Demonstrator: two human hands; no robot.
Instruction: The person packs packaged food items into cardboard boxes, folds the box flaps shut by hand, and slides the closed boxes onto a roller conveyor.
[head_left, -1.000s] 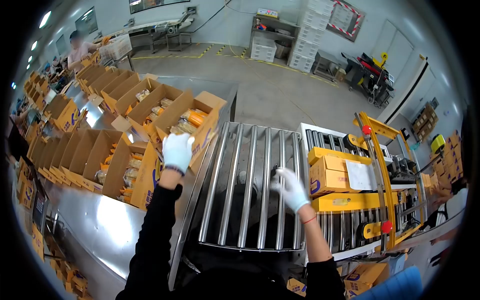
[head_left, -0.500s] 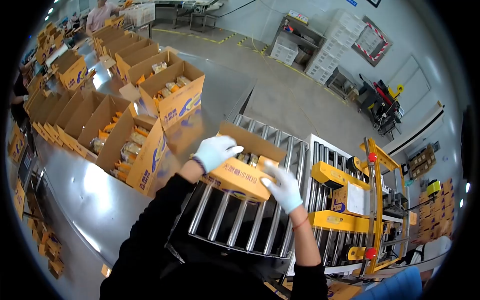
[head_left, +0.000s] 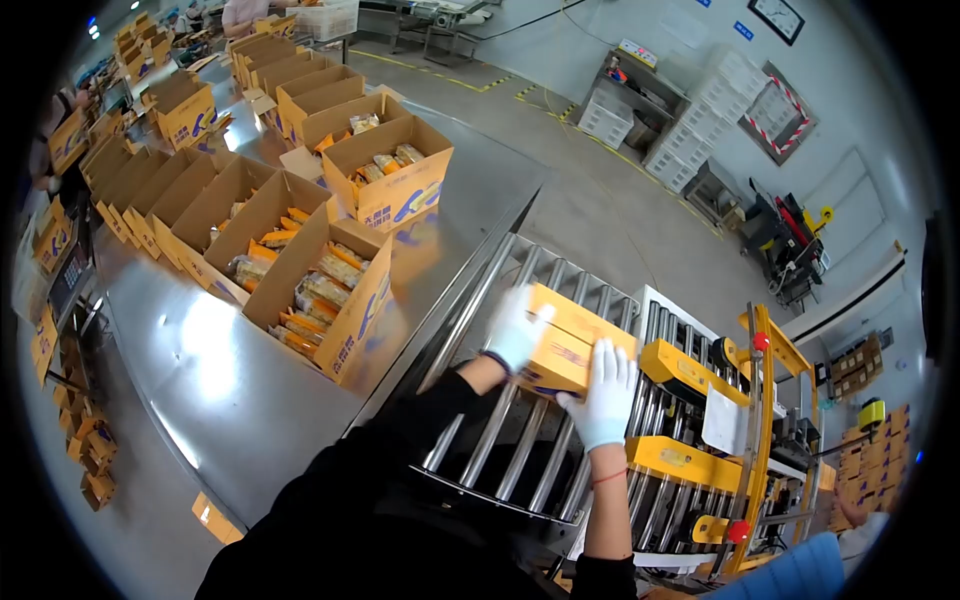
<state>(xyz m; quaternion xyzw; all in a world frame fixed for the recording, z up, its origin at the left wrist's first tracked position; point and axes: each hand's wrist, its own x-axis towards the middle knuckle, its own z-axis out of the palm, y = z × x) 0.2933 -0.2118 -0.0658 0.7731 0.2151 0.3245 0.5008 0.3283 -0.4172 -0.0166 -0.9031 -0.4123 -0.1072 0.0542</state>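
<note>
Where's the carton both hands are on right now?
Head view, centre-right: the carton sits on the steel rollers, between the left hand and right hand, just before the yellow sealing machine.

Matt yellow cardboard box; white knit cloth gloves on left hand and right hand; glossy steel rollers; shiny brushed-metal tabletop.

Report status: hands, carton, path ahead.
Left hand and right hand, both gloved, press on the yellow carton, flaps folded down. Carton sits on the roller conveyor. Yellow sealing machine just ahead; rollers between look clear.
</note>
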